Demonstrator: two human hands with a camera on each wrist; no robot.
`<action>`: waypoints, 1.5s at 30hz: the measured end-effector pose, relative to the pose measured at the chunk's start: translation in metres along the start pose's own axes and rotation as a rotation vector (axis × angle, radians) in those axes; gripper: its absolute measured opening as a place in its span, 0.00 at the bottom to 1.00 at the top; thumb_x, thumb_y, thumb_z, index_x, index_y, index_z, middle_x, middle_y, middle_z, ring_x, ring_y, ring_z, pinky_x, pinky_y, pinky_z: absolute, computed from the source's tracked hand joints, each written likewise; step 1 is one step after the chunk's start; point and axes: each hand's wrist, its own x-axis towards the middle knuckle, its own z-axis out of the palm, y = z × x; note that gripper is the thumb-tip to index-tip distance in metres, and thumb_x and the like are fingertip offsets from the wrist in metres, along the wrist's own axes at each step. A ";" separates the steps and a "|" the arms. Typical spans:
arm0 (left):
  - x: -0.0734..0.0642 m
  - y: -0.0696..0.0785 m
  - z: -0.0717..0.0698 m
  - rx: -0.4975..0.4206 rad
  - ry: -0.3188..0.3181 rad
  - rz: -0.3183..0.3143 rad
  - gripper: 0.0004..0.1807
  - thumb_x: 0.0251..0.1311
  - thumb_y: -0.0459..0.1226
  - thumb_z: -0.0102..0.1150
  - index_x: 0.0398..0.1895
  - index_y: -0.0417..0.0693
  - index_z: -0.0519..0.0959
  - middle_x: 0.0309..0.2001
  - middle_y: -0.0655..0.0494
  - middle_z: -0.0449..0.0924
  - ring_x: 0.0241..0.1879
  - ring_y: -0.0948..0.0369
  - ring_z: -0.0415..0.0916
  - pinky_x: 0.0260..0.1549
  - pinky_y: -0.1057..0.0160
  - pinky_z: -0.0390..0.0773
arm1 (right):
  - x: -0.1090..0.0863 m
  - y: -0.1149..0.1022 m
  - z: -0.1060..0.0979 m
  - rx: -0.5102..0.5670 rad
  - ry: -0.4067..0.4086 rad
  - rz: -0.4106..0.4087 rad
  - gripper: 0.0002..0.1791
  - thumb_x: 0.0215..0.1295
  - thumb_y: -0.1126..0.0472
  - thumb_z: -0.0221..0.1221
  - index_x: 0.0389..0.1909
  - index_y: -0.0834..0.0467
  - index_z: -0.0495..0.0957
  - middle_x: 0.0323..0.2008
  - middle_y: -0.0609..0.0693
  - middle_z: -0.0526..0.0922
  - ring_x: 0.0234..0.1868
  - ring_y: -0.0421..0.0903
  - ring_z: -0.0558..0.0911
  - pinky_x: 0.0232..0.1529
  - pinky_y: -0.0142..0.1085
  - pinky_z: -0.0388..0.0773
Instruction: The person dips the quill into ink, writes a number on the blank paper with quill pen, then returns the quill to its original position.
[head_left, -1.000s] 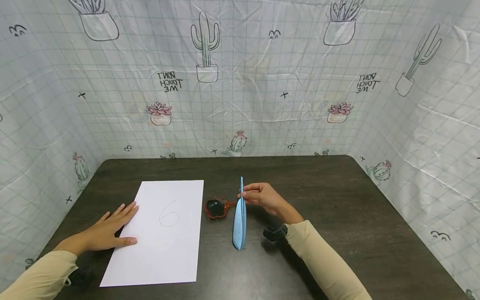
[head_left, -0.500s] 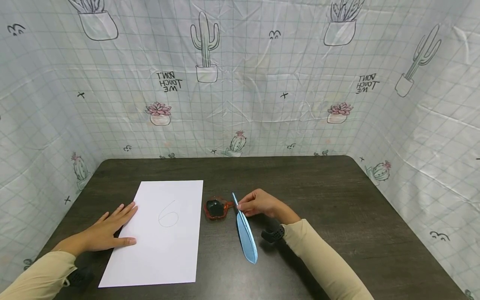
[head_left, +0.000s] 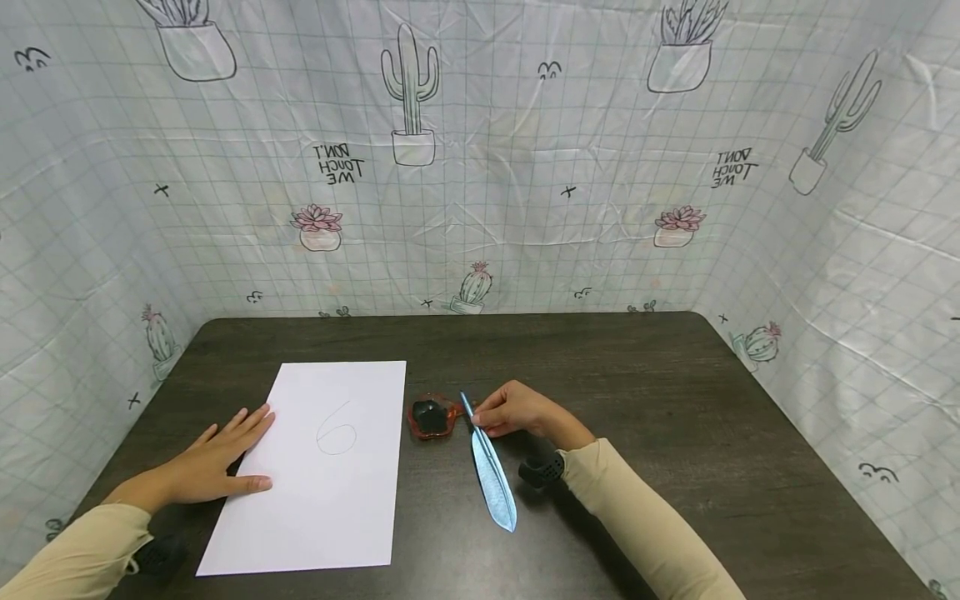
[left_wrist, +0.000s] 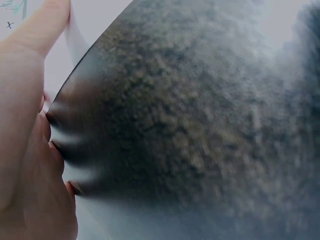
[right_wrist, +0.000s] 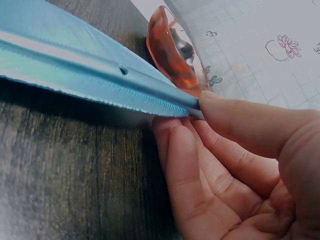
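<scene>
In the head view, my left hand [head_left: 206, 462] lies with fingers spread over the left edge of a white paper sheet [head_left: 315, 517]. A thin, faint figure like a 6 is on the sheet. My right hand [head_left: 521, 412] pinches the narrow shaft of a light-blue feather-shaped pen [head_left: 495, 483] between thumb and fingers. Its broad vane points toward the near side of the table. The right wrist view shows the pen [right_wrist: 95, 65] close up, with a ridged edge and a small hole in the shaft. My fingers hide part of the shaft.
Left of the pen's shaft rests a red-orange item like folded sunglasses [head_left: 432, 417], with a dark lens. Its translucent frame [right_wrist: 167, 55] also shows in the right wrist view. A dark wooden table [head_left: 637, 375] carries everything; a cactus-print curtain [head_left: 510, 192] surrounds it.
The pen has swung round, its vane end moving right and nearer, its shaft end left. My right hand has shifted slightly left and nearer. The left hand stays on the paper.
</scene>
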 end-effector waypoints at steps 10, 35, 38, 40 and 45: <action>0.000 0.003 -0.001 0.008 0.000 -0.004 0.54 0.53 0.56 0.65 0.75 0.40 0.50 0.74 0.36 0.45 0.71 0.31 0.37 0.58 0.24 0.34 | 0.003 0.000 0.002 -0.018 0.014 -0.002 0.11 0.61 0.70 0.62 0.42 0.73 0.82 0.27 0.49 0.85 0.25 0.37 0.82 0.31 0.31 0.82; 0.003 0.003 -0.002 -0.004 -0.018 -0.010 0.54 0.53 0.55 0.65 0.74 0.38 0.50 0.74 0.35 0.44 0.70 0.30 0.36 0.58 0.25 0.33 | 0.000 -0.005 -0.001 -0.058 0.019 -0.019 0.12 0.61 0.70 0.62 0.42 0.74 0.82 0.27 0.51 0.85 0.25 0.38 0.83 0.34 0.35 0.84; 0.003 0.003 -0.002 -0.010 -0.022 -0.009 0.54 0.53 0.55 0.65 0.74 0.36 0.49 0.74 0.34 0.43 0.70 0.30 0.36 0.58 0.25 0.32 | -0.001 -0.005 -0.003 -0.054 0.023 -0.022 0.12 0.61 0.70 0.62 0.42 0.74 0.82 0.29 0.53 0.86 0.27 0.40 0.83 0.35 0.37 0.84; 0.003 0.003 -0.002 -0.011 -0.024 -0.009 0.54 0.53 0.55 0.64 0.74 0.35 0.49 0.74 0.34 0.42 0.70 0.30 0.35 0.58 0.25 0.32 | -0.003 -0.005 -0.004 -0.059 0.027 -0.020 0.12 0.61 0.69 0.62 0.43 0.73 0.82 0.30 0.53 0.86 0.28 0.41 0.84 0.36 0.37 0.84; 0.003 0.002 -0.001 -0.009 -0.020 0.004 0.54 0.54 0.54 0.64 0.74 0.36 0.48 0.74 0.34 0.41 0.70 0.30 0.35 0.58 0.25 0.32 | -0.007 -0.005 -0.011 -0.074 0.034 -0.015 0.13 0.62 0.68 0.62 0.44 0.72 0.82 0.34 0.55 0.86 0.33 0.44 0.85 0.39 0.39 0.83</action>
